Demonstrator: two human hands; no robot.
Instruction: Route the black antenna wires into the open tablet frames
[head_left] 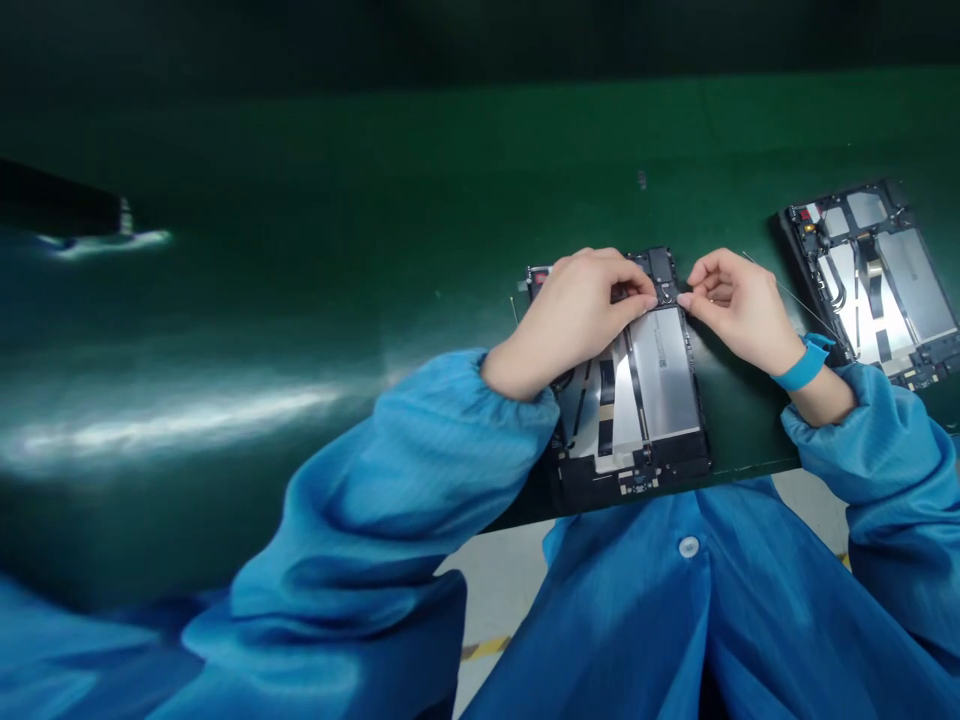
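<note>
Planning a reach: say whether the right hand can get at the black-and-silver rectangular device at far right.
Probably yes: the right hand is near that device, only a thin pale wire between.

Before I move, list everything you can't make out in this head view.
All in the head view:
- Upper-left part of the nearer opened device: mostly hidden by the left hand.
- What, if anything, the right hand holds between its fingers: too small to tell.
- Printing on that device's silver panel: too small to read.
- Dark object at left: cut off by the picture's edge.
- Scrap beyond the hands: too small to identify.
</note>
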